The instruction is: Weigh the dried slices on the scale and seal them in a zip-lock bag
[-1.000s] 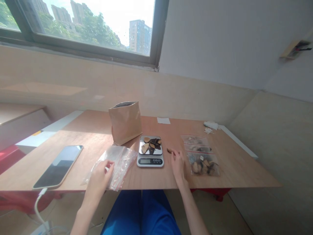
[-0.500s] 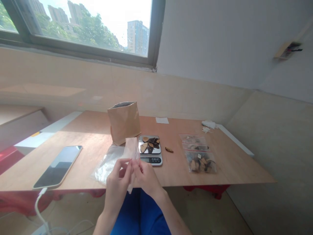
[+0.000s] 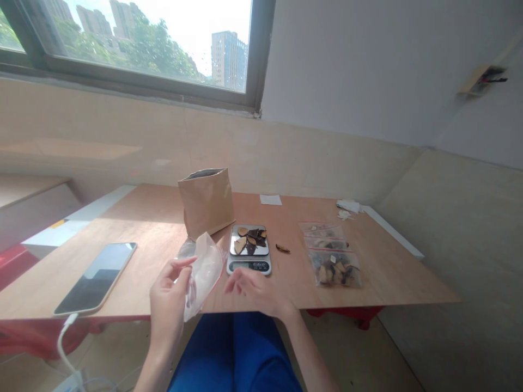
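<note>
Pinched in my left hand [image 3: 171,286] is a clear zip bag [image 3: 206,272] with a red seal line, held over the table's front edge. My right hand [image 3: 255,288] is off the bag, its fingers apart and slightly blurred, just in front of the kitchen scale [image 3: 250,265]. Dark-skinned, pale-fleshed dried slices [image 3: 251,239] lie on the scale's metal plate. One more dried slice [image 3: 283,248] rests on the wood to the right of the scale. Behind the bag stands an open brown paper pouch [image 3: 207,201].
Filled zip bags [image 3: 335,267] lie overlapping on the right. A phone [image 3: 98,277] with a white cable [image 3: 65,332] is at the left. White paper [image 3: 270,200] lies at the back, and crumpled white scraps [image 3: 347,208] sit at the far right of the wooden table [image 3: 392,277].
My right hand has let go of the zip bag and moved right. My left hand has shifted left with the bag, which now shows its broad side.
</note>
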Action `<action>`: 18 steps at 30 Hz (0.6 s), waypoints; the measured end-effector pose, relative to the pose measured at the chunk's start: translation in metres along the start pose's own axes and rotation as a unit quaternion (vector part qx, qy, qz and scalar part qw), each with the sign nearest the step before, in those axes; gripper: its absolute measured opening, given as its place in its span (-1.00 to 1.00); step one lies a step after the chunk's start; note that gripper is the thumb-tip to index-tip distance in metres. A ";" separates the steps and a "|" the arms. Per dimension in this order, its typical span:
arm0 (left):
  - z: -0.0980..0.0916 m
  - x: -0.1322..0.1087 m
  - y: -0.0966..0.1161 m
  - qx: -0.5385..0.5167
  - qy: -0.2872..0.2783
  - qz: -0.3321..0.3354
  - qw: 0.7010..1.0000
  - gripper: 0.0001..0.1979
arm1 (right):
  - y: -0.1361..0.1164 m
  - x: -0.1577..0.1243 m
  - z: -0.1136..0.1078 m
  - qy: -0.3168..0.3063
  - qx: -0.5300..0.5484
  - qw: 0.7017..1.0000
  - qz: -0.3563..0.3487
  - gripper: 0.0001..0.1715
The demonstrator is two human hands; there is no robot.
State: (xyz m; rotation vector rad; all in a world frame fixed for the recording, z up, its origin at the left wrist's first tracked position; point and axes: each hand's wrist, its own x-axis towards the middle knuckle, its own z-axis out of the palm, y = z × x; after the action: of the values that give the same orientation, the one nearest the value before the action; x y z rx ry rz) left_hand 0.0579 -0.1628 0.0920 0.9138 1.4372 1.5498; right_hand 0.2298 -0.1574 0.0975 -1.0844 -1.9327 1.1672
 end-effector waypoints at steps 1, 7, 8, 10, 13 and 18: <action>0.000 0.004 -0.001 -0.001 -0.012 0.000 1.000 -0.71 | 0.007 0.003 -0.011 0.057 -0.026 0.998 -0.006 -0.54; 0.015 0.019 0.001 0.019 -0.055 0.032 0.998 -0.55 | 0.070 0.033 -0.063 0.227 -0.204 0.952 0.000 -0.66; 0.019 0.020 0.003 0.024 -0.052 0.037 0.998 -0.55 | 0.078 0.038 -0.067 0.212 -0.218 0.953 0.008 -0.60; 0.027 0.023 0.005 0.026 -0.049 0.046 0.997 -0.53 | 0.090 0.044 -0.070 0.183 -0.235 0.954 0.023 -0.48; 0.036 0.026 0.005 0.019 -0.050 0.048 0.997 -0.51 | 0.097 0.049 -0.068 0.168 -0.246 0.954 0.038 -0.41; 0.039 0.026 0.001 0.014 -0.055 0.032 0.998 -0.51 | 0.095 0.050 -0.064 0.186 -0.249 0.950 0.038 -0.55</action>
State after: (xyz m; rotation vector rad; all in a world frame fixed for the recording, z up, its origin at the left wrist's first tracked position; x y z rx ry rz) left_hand 0.0830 -0.1230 0.0958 1.0545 1.3653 1.5055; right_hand 0.2904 -0.0627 0.0424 -1.5243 -1.9291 0.4563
